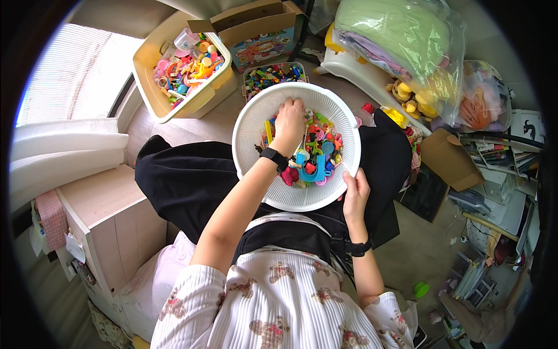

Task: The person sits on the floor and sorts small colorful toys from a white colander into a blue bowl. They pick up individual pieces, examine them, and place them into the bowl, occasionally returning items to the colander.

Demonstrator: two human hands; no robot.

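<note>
A round white plastic basket rests on my lap, tilted a little, with many small colourful toys in it. Over the toys at the basket's upper left is my left hand, its fingertips pointing down near the far inner wall; whether they pinch anything is hidden. My right hand grips the basket's rim at the lower right, thumb on top. Among the toys lie a light-blue plastic piece, a yellow stick beside my left wrist, and a dark pink piece.
Beyond the basket stand a yellowish bin full of toys, a clear box of small building bricks and an open cardboard box. Bagged bedding lies at the upper right. A wooden cabinet is at the left; a green cup lies on the floor.
</note>
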